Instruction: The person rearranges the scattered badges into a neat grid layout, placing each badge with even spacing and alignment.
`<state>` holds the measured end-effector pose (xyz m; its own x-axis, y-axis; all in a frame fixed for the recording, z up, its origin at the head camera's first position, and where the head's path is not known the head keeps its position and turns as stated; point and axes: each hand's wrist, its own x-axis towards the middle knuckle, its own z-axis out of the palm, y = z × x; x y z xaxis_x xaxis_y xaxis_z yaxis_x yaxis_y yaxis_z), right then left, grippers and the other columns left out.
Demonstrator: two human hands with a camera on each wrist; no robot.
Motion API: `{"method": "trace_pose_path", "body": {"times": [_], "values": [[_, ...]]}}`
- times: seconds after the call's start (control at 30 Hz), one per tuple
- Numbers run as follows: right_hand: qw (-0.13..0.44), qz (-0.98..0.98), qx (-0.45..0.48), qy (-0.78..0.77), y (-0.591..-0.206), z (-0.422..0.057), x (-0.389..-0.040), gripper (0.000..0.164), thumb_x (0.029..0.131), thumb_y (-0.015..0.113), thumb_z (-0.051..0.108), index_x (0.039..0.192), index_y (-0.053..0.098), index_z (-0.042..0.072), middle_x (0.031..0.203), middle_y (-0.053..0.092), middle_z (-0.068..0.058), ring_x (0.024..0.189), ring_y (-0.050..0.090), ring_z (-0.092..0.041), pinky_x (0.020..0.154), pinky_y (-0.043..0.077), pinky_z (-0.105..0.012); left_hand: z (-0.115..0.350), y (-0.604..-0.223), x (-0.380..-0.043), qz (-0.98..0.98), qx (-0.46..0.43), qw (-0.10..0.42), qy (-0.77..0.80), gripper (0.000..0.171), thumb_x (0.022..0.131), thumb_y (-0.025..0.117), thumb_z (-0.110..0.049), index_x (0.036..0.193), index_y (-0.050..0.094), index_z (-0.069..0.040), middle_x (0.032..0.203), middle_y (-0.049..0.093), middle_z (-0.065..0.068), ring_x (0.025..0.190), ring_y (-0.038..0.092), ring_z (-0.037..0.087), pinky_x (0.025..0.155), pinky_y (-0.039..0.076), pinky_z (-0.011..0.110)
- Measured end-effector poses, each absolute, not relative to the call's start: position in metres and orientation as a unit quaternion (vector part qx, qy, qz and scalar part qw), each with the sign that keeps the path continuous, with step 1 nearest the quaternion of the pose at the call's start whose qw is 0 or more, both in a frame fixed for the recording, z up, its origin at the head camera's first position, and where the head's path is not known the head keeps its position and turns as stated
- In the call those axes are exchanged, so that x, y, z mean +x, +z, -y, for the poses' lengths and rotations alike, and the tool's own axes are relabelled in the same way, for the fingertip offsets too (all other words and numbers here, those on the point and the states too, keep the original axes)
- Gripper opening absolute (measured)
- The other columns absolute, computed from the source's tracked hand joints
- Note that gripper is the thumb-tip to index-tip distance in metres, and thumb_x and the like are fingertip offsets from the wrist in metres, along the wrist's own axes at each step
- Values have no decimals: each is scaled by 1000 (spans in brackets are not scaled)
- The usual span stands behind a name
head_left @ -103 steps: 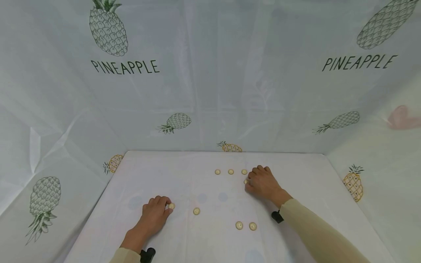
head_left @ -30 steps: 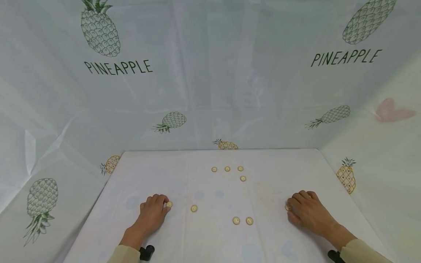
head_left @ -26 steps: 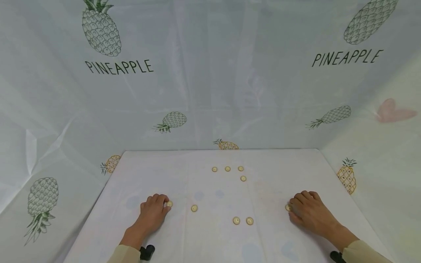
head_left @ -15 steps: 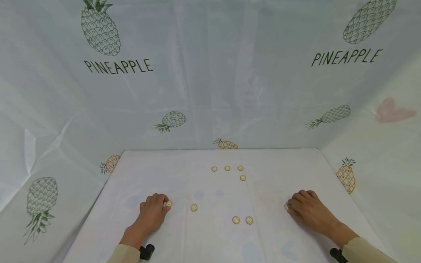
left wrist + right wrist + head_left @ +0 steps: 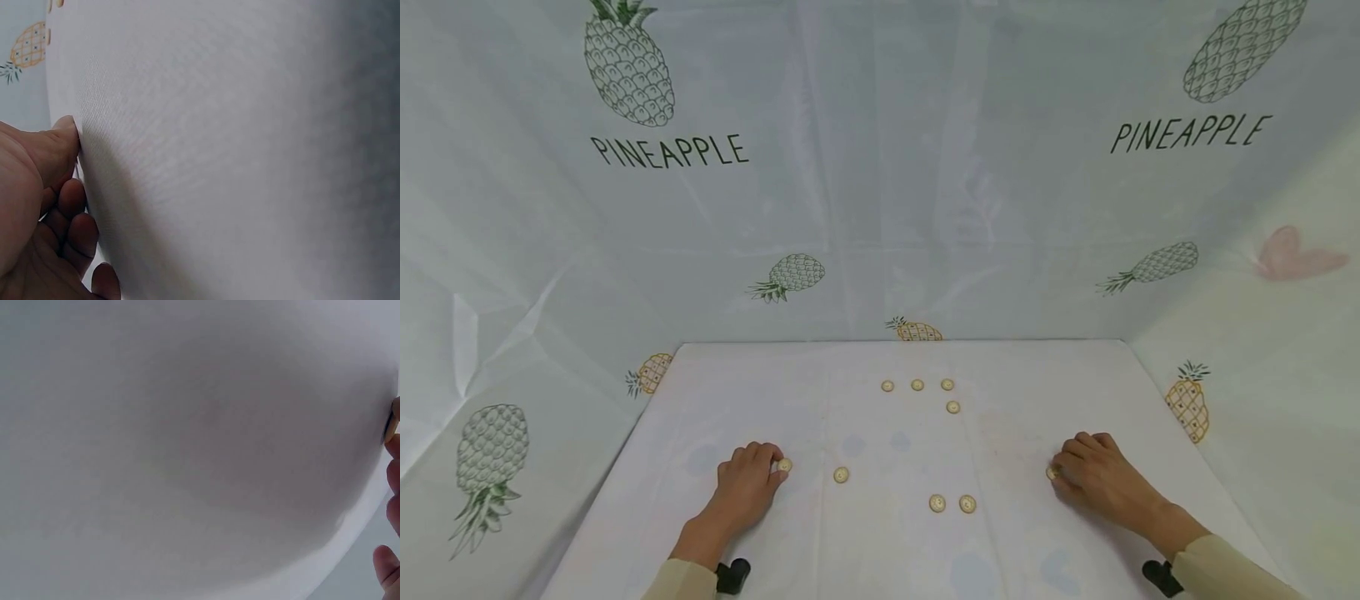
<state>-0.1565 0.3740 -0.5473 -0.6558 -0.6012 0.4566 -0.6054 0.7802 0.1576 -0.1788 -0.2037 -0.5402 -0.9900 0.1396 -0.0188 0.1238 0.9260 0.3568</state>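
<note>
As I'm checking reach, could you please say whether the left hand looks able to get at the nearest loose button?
Probably yes: nothing visible blocks the way from the left hand to the nearest loose button, though its pinched button may need releasing first.

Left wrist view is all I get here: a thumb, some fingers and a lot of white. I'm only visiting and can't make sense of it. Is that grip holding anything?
Observer: Yes. In the head view the left grip pinches a round gold button at its edge.
Visitor: Oh, a button! And what's happening on the other side?
Observer: The right grip holds a second button, partly covered from the head camera.
Visitor: How many more lie free of both?
Observer: Seven, the farthest of them lined up in a row of three.
</note>
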Motion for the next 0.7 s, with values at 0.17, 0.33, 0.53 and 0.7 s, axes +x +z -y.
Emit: {"method": "trace_pose_path", "body": {"times": [0.17,0.33,0.53,0.7], "values": [[244,917,315,-31,-545,-366,-161,20,76,76,29,87,64,19,87,59,4,83,51,-18,80,42,-46,204,-539,-178,-980,67,24,185,21,101,73,-22,117,63,-12,112,62,4,108,55,28,93,41,58],[249,914,316,-57,-543,-362,-168,23,80,67,34,85,59,12,85,57,-2,81,52,-24,81,43,-49,205,-540,-177,-981,66,24,183,22,101,73,-21,118,63,-12,112,61,4,108,55,28,94,41,59],[272,907,317,-60,-543,-356,-175,26,89,53,33,84,58,9,81,53,-3,79,49,-25,79,42,-48,207,-541,-177,-981,69,24,181,21,101,73,-22,117,63,-13,112,61,3,107,55,27,94,41,59],[295,897,325,-47,-541,-350,-185,30,93,46,31,85,60,6,81,54,-5,79,49,-27,78,41,-47,206,-540,-178,-980,74,24,181,21,101,72,-22,118,63,-13,112,61,2,106,54,26,94,41,58]]}}
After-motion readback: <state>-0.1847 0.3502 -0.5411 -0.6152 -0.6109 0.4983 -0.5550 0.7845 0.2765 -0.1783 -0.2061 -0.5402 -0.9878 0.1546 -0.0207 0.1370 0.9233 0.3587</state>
